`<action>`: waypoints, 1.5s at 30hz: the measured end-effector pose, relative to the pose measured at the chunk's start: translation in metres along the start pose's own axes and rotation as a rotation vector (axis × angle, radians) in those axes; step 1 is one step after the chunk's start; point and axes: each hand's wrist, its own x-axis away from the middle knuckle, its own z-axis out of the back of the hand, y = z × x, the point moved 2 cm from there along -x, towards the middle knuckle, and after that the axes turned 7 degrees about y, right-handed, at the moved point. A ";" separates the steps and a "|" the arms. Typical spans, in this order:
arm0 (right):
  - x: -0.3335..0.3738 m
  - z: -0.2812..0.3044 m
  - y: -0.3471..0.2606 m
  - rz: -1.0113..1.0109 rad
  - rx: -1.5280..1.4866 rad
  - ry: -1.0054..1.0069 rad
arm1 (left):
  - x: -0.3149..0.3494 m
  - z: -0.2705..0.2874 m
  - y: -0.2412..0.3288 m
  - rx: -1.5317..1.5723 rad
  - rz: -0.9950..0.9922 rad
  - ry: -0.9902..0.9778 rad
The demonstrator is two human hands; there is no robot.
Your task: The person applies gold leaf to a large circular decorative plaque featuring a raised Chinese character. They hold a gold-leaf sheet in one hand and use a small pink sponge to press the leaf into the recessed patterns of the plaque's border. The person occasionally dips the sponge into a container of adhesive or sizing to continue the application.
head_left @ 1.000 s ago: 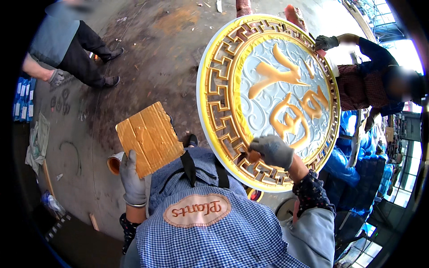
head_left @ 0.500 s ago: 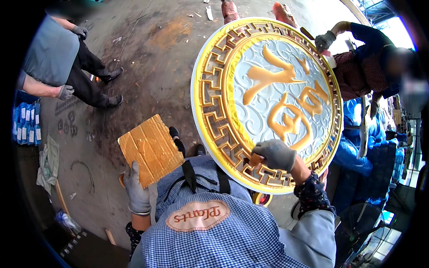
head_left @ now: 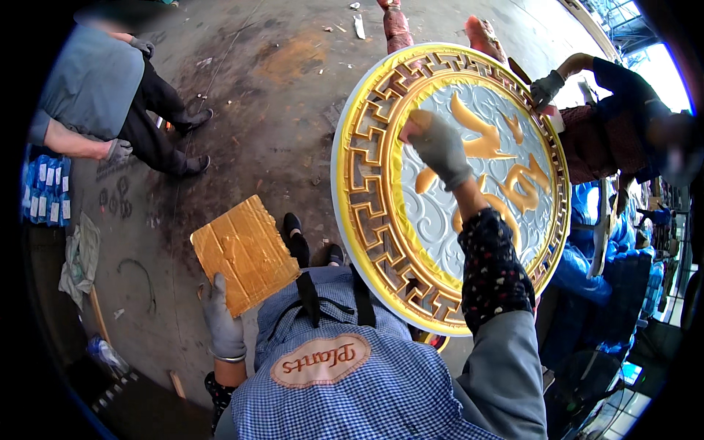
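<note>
My left hand [head_left: 223,321], in a grey glove, grips the lower edge of a flat piece of cardboard [head_left: 246,253] smeared with gold paint. A large round relief panel [head_left: 372,220] lies tilted before me, with a gold key-pattern border, a yellow rim and raised gold characters on a pale grey ground. Over its upper left part reaches my gloved right hand [head_left: 441,150], fingers closed round a small reddish-brown sponge-like pad [head_left: 416,126]. The hand hides part of the raised character and inner gold ring. I cannot tell whether the pad touches the panel.
At the panel's right edge a co-worker's gloved hand [head_left: 546,89] holds something. Another person [head_left: 95,95] stands at the left. Reddish wrapped supports [head_left: 397,29] show beyond the panel. Blue-wrapped goods [head_left: 583,268] are stacked at the right, and scraps lie on the concrete floor [head_left: 249,132].
My right hand has moved with the pad from the panel's near border up to its upper left part. My left hand still holds the cardboard. The view has shifted slightly.
</note>
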 end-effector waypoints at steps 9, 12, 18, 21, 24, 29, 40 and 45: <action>-0.053 -0.030 0.035 -0.031 0.122 -0.067 | -0.008 0.019 -0.003 -0.207 -0.168 -0.013; -0.053 -0.026 0.041 -0.046 0.105 -0.082 | -0.020 0.018 -0.003 -0.198 -0.079 -0.051; -0.030 -0.028 0.017 0.070 -0.090 -0.203 | -0.027 0.008 0.002 -0.257 -0.146 -0.098; 0.005 -0.011 0.000 0.078 -0.165 -0.422 | -0.027 -0.002 0.007 -0.147 -0.087 -0.084; 0.017 0.011 -0.023 0.091 -0.087 -0.475 | -0.026 -0.016 0.019 0.035 0.072 -0.027; -0.026 0.001 0.018 -0.052 -0.070 -0.093 | -0.034 -0.016 0.015 -0.114 -0.042 -0.036; -0.043 -0.027 0.033 0.006 0.016 -0.177 | -0.040 -0.021 0.023 -0.069 0.064 -0.031; -0.019 -0.019 0.003 0.034 -0.043 -0.350 | -0.036 -0.033 0.030 0.084 0.195 0.003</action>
